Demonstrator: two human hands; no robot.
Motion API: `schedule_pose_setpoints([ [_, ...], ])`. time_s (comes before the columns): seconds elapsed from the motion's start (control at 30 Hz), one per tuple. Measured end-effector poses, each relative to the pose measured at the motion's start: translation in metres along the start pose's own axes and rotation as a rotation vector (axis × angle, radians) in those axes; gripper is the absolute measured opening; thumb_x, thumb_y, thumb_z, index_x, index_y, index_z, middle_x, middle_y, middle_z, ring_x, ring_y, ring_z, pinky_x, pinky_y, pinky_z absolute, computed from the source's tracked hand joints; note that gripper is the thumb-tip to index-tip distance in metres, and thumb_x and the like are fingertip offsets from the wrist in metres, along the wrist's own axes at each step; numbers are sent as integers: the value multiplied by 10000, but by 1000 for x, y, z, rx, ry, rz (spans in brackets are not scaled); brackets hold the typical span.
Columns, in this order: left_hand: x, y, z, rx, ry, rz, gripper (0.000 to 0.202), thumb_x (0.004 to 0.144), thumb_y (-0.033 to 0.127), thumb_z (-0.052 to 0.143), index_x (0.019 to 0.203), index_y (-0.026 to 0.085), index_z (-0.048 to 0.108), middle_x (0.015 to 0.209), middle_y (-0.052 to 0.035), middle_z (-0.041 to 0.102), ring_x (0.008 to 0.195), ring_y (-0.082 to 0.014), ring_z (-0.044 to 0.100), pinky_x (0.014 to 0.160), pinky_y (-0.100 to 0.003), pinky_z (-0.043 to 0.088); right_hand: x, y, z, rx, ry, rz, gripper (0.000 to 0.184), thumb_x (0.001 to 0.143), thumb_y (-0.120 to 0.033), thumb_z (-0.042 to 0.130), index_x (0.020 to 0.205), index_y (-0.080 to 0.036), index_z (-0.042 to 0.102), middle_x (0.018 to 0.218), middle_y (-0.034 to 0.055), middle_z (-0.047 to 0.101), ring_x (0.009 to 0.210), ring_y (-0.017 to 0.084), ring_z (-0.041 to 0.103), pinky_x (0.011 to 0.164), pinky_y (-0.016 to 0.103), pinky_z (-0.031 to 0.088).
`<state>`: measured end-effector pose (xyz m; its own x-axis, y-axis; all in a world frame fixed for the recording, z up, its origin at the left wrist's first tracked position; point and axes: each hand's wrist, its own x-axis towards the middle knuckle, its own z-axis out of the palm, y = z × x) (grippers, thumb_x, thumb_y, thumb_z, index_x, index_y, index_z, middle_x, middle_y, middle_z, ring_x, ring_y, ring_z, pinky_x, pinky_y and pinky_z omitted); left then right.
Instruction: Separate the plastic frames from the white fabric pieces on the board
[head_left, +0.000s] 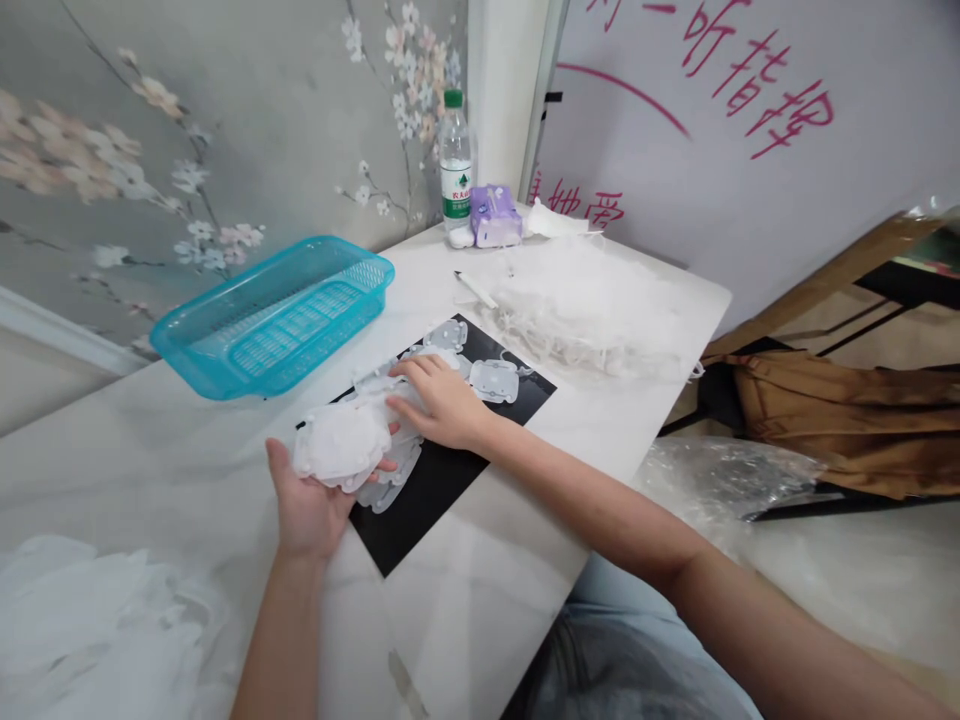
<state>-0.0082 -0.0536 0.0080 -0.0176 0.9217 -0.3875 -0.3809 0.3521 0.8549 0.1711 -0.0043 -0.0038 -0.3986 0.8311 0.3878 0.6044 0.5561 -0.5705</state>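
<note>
My left hand (311,500) is palm up at the edge of the black mat (424,510), cradling a soft white padded piece (337,442). My right hand (439,400) lies over the white pieces on the mat, its fingertips on the piece that reaches toward my left hand. Whether its fingers grip anything is hidden. Beside it, a flat translucent white pouch with tabs (493,381) lies on the mat, apart from my hand. Another one (445,336) sits farther back.
A turquoise plastic basket (270,315) stands at the table's left. A tangle of white loops (585,305) lies to the right, with a white marker (474,288) beside it. A water bottle (455,165) and purple packet (495,217) stand against the wall.
</note>
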Motion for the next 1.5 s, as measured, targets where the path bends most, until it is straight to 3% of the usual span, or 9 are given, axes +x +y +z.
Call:
schedule_pose_setpoints([
  [0.13, 1, -1, 2, -149, 79, 30, 685, 979, 543, 96, 1277, 164, 584, 873, -82, 739, 627, -160, 683, 490, -213, 532, -6, -12, 8, 18, -1, -332, 595, 864, -536, 561, 1301, -140, 481, 1434, 193, 444, 1275, 270, 438, 1062, 450, 360],
  [0.33, -1, 3, 7, -172, 139, -4, 717, 968, 571, 77, 1349, 152, 517, 944, -93, 720, 753, -198, 683, 628, -299, 582, -9, -21, 24, 2, -50, -405, 228, 959, -316, 462, 1013, -181, 639, 1245, 125, 629, 1269, 238, 456, 1058, 419, 374],
  [0.57, -1, 3, 6, -120, 171, -55, 758, 954, 589, 43, 1264, 144, 572, 845, -90, 721, 831, -261, 686, 632, -351, 589, -14, -35, 7, 152, 161, -273, 258, 983, -260, 321, 899, -207, 559, 1022, 110, 678, 1031, 193, 593, 971, 395, 426],
  [0.73, 4, -5, -1, -139, 150, 38, 713, 936, 637, 179, 1205, 145, 619, 911, -88, 728, 927, -256, 677, 761, -347, 575, -18, -42, 12, 348, 222, -207, 219, 972, -266, 342, 887, -196, 531, 943, 97, 673, 948, 176, 605, 928, 368, 445],
  [0.83, 5, -7, -6, -95, 80, 31, 728, 879, 706, 284, 1083, 126, 673, 842, -102, 725, 890, -284, 681, 749, -373, 574, -15, -40, 22, 524, 198, 36, 216, 958, -270, 387, 916, -188, 582, 964, 69, 685, 917, 153, 605, 876, 327, 470],
  [0.97, 3, -6, -7, -12, -17, 91, 738, 780, 775, 409, 982, 128, 700, 813, -107, 720, 763, -275, 682, 585, -328, 564, -9, -32, 21, 650, 208, 317, 223, 923, -269, 444, 1071, -205, 598, 1102, 54, 659, 935, 141, 595, 806, 295, 499],
  [1.07, 1, -3, -5, 25, -26, 84, 773, 748, 798, 414, 1004, 127, 702, 852, -124, 720, 707, -271, 674, 460, -301, 517, -6, -24, 11, 445, 194, 315, 220, 893, -222, 487, 1071, -179, 610, 1098, 72, 648, 990, 174, 564, 915, 360, 461],
  [1.23, -3, 0, -1, 28, -29, 53, 799, 740, 790, 423, 1112, 129, 674, 914, -149, 718, 739, -293, 672, 449, -306, 502, -4, -12, 6, -4, -68, 306, 288, 816, -221, 617, 1073, -90, 631, 1147, 166, 612, 1083, 280, 490, 969, 432, 406],
  [1.5, -6, 3, 4, 57, -18, 19, 895, 728, 815, 373, 1212, 102, 617, 915, -189, 715, 746, -306, 662, 400, -256, 420, -3, -15, 5, -86, -113, 266, 155, 903, -177, 493, 900, -155, 646, 988, 105, 659, 1004, 244, 525, 871, 383, 426],
])
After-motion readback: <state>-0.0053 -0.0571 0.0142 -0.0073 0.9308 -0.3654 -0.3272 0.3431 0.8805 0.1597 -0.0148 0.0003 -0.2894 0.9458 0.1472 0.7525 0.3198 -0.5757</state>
